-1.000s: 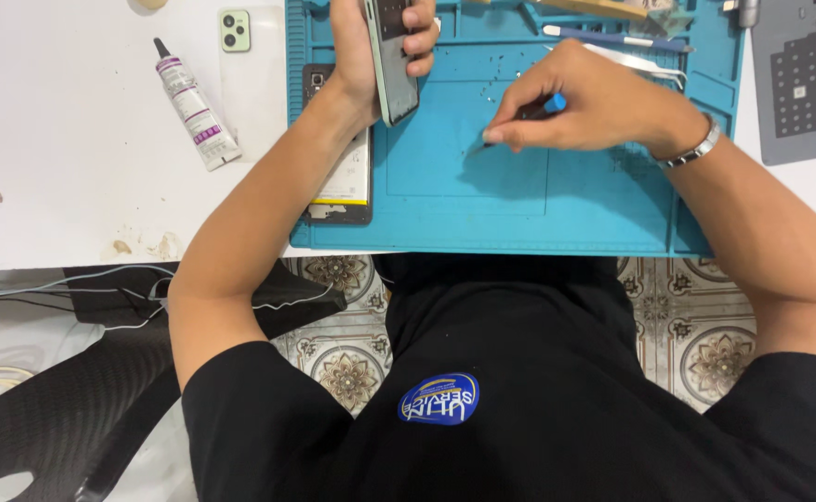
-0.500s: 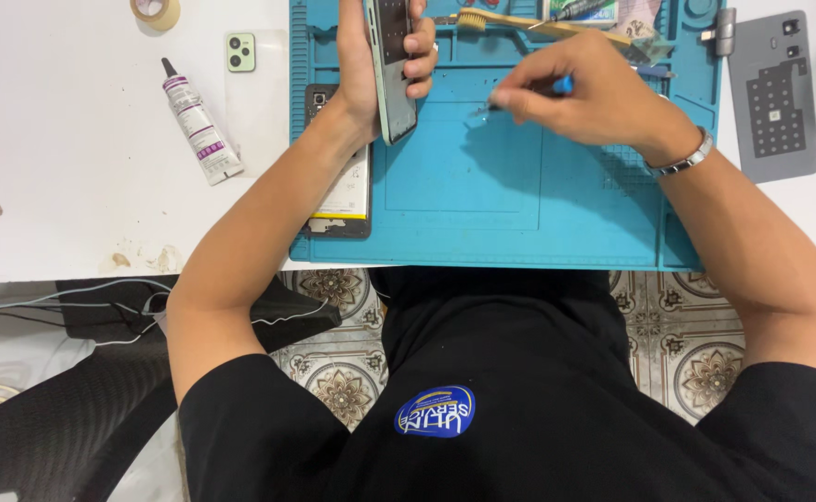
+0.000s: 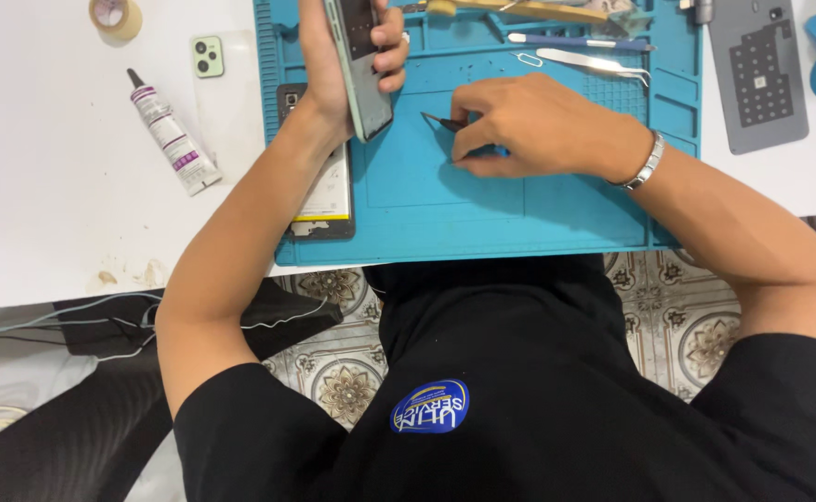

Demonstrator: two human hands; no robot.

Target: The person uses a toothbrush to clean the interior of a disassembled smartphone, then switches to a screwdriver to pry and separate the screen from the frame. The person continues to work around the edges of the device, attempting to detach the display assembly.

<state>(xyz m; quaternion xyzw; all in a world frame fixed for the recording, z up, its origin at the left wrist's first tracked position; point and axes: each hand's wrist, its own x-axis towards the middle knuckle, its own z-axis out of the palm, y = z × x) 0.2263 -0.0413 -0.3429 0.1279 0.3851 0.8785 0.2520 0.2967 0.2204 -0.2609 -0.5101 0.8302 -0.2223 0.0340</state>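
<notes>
Left hand [image 3: 338,56] clamped around a phone [image 3: 359,65], held upright on edge above the blue mat's [image 3: 445,204] far-left part, long axis running away from the person. Right hand [image 3: 533,125] pinched together on dark tweezers [image 3: 447,122], whose tip points left toward the phone, near but apart from it. The right hand's heel rests on the mat, wrist bent inward; a glue tube [image 3: 171,138] lies well left on the desk [image 3: 54,214].

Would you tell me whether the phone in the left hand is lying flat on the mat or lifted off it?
Lifted: the left hand grips the phone on edge above the blue mat.
</notes>
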